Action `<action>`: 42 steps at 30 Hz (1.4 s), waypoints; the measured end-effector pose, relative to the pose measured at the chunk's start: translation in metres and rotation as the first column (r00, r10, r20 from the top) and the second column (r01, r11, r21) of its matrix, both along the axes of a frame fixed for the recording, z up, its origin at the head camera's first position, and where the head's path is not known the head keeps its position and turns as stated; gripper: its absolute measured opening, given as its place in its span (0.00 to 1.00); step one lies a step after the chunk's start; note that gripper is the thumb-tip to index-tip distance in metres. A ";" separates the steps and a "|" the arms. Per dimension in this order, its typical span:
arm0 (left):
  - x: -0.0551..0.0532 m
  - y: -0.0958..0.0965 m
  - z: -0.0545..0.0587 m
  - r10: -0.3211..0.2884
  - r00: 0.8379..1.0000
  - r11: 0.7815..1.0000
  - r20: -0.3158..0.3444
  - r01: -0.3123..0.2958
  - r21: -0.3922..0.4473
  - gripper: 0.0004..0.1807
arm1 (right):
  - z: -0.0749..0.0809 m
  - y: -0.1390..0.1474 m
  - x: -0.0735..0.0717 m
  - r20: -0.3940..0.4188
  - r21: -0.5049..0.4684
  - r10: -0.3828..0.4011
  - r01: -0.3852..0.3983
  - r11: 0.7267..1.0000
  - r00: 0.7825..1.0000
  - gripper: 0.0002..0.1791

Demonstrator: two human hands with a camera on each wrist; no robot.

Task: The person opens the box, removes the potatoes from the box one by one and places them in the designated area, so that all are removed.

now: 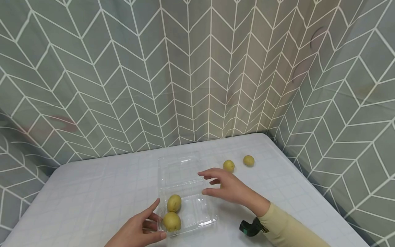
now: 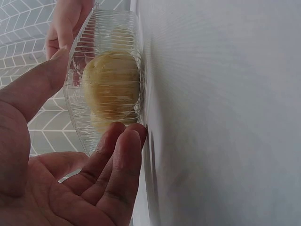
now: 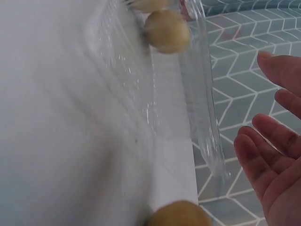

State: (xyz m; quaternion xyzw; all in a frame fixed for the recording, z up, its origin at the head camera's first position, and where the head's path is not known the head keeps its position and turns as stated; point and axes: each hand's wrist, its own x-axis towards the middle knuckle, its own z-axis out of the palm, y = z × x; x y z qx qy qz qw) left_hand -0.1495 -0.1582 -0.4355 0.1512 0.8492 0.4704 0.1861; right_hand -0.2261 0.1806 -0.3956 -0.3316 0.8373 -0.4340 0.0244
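Observation:
A clear plastic clamshell box (image 1: pixel 195 209) lies on the table, its lid (image 1: pixel 179 168) folded back. Two round yellow fruits, one farther back (image 1: pixel 174 203) and one nearer (image 1: pixel 171 221), sit along the box's left side. My left hand (image 1: pixel 139 227) is at that side, its fingertips against the ribbed wall (image 2: pixel 115 35), fingers spread rather than curled round it. Above the box's right edge, my right hand (image 1: pixel 229 188) is held with fingers apart and nothing between them; in the right wrist view its fingers (image 3: pixel 273 155) are loosely bent.
Two more yellow fruits, one (image 1: pixel 228 165) just beyond my right hand and one (image 1: pixel 248 161) farther right, lie on the white tablecloth (image 1: pixel 102 192). A black strap-like device (image 1: pixel 250 227) is at my right wrist. A patterned curtain (image 1: pixel 191 68) stands behind the table.

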 end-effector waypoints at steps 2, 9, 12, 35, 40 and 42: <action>0.000 0.001 0.001 0.003 1.000 1.000 0.006 -0.003 -0.005 0.54 | -0.001 -0.003 0.000 0.000 0.009 0.011 -0.011 1.000 1.000 0.29; -0.001 0.002 0.001 0.018 0.999 1.000 0.034 -0.018 -0.010 0.54 | -0.005 -0.015 -0.001 0.015 0.014 0.071 -0.071 0.997 0.997 0.29; -0.001 0.002 0.001 0.026 0.999 1.000 0.044 -0.025 -0.014 0.55 | -0.006 -0.021 -0.001 0.016 0.022 0.095 -0.096 0.995 0.995 0.29; -0.001 0.001 0.001 0.037 0.998 0.999 0.059 -0.036 -0.012 0.54 | -0.017 -0.051 -0.001 0.038 0.077 0.175 -0.178 0.981 0.984 0.27; 0.000 0.000 0.000 0.024 0.999 1.000 0.045 -0.024 -0.002 0.54 | -0.017 -0.059 0.000 -0.002 0.099 0.190 -0.189 0.977 0.982 0.27; 0.000 0.000 0.000 0.021 0.999 1.000 0.043 -0.021 0.000 0.54 | -0.017 -0.061 0.000 -0.012 0.102 0.200 -0.198 0.975 0.980 0.26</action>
